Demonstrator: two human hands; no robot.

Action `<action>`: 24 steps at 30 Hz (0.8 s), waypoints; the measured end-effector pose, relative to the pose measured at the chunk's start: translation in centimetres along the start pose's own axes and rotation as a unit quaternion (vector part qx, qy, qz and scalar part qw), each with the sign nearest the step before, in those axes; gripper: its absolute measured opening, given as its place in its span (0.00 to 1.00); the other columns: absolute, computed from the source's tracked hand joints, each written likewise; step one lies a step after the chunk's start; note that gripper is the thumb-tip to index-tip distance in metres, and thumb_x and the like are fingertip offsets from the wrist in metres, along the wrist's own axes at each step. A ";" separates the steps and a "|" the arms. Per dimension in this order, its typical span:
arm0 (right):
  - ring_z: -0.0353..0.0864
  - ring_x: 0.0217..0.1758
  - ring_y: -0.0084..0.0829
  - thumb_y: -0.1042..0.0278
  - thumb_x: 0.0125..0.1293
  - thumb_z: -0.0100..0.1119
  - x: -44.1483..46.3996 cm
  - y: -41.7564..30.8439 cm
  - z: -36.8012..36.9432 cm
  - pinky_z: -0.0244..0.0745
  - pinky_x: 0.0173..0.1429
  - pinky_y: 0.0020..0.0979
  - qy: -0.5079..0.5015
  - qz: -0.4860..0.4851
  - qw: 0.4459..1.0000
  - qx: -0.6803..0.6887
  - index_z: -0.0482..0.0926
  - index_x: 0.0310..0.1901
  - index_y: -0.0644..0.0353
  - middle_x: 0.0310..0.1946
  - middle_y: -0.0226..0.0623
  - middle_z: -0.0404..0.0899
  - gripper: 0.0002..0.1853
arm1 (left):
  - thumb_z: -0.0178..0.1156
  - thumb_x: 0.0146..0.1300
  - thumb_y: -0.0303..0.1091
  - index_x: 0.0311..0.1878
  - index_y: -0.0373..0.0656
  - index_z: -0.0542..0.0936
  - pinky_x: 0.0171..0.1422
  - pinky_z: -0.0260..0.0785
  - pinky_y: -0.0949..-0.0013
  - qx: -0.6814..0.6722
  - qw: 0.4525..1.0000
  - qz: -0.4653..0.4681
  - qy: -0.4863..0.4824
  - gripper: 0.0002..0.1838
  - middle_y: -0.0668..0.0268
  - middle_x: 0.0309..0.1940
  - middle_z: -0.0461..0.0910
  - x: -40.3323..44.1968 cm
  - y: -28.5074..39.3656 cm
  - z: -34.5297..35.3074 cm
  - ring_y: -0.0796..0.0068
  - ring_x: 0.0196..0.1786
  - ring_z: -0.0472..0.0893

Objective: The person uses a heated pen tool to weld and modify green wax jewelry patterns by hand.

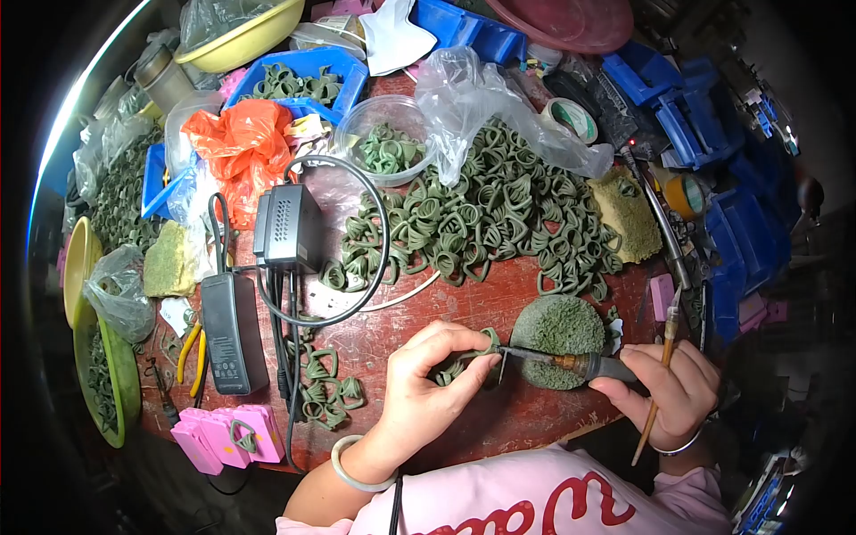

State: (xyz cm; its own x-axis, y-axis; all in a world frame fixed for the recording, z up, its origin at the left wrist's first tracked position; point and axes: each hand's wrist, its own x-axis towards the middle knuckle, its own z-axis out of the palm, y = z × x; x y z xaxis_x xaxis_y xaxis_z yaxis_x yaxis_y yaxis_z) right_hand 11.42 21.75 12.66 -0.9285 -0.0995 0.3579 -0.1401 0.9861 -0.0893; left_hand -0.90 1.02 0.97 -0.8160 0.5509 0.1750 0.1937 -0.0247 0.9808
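My left hand (432,370) pinches a small green ring (491,339), apparently wax, between thumb and fingers. My right hand (673,388) is closed around a pen-shaped tool (580,364) resembling a soldering iron or heated wax pen. Its thin metal tip reaches left to the ring; whether they touch I cannot tell. A slender wooden-handled tool (658,392) is also held in the right hand, crossing the fingers with its point upward. Behind the pen lies a round pad (555,321) with a rough, crumbly green top. More green rings sit partly hidden beside my left fingers.
A large heap of green rings (481,209) covers the red table (481,299). On the left stand a black power box (290,227) with looping cables, an adapter (234,334), yellow-handled pliers (189,352) and pink blocks (227,435). Blue bins (749,232) line the right.
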 end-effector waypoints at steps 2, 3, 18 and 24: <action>0.81 0.29 0.38 0.61 0.50 0.80 0.0 0.0 0.0 0.78 0.31 0.33 -0.002 0.001 1.000 -0.001 0.82 0.37 0.66 0.29 0.39 0.82 0.20 | 0.71 0.54 0.21 0.39 0.37 0.84 0.45 0.74 0.70 -0.001 1.000 -0.002 0.000 0.10 0.61 0.35 0.83 0.0 0.0 0.0 0.70 0.38 0.83; 0.81 0.29 0.38 0.61 0.50 0.80 0.0 0.0 -0.1 0.78 0.32 0.33 0.000 -0.001 1.000 0.001 0.82 0.37 0.66 0.29 0.39 0.82 0.20 | 0.71 0.54 0.21 0.39 0.37 0.84 0.45 0.74 0.70 -0.001 1.000 -0.001 0.000 0.10 0.61 0.35 0.83 0.0 0.0 0.0 0.70 0.39 0.83; 0.81 0.29 0.38 0.62 0.50 0.80 0.1 0.0 -0.1 0.78 0.32 0.33 -0.007 0.000 1.000 0.002 0.82 0.37 0.67 0.29 0.40 0.82 0.20 | 0.71 0.53 0.21 0.39 0.37 0.84 0.45 0.74 0.70 0.001 1.000 -0.004 0.001 0.09 0.62 0.35 0.83 0.0 0.0 0.0 0.70 0.38 0.83; 0.81 0.28 0.39 0.59 0.50 0.80 -0.2 0.2 0.1 0.76 0.31 0.33 0.012 0.008 1.000 0.001 0.82 0.37 0.65 0.28 0.40 0.82 0.21 | 0.71 0.53 0.21 0.39 0.37 0.84 0.45 0.74 0.70 -0.003 1.000 -0.011 0.000 0.09 0.62 0.35 0.83 0.0 0.0 0.0 0.70 0.38 0.82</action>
State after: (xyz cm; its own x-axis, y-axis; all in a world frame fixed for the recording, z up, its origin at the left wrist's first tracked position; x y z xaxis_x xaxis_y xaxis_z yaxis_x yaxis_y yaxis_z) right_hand 11.56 21.94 12.51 -0.9220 -0.0811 0.3787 -0.1269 0.9871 -0.0976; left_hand -0.89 1.06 1.00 -0.8199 0.5518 0.1524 0.1721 -0.0162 0.9849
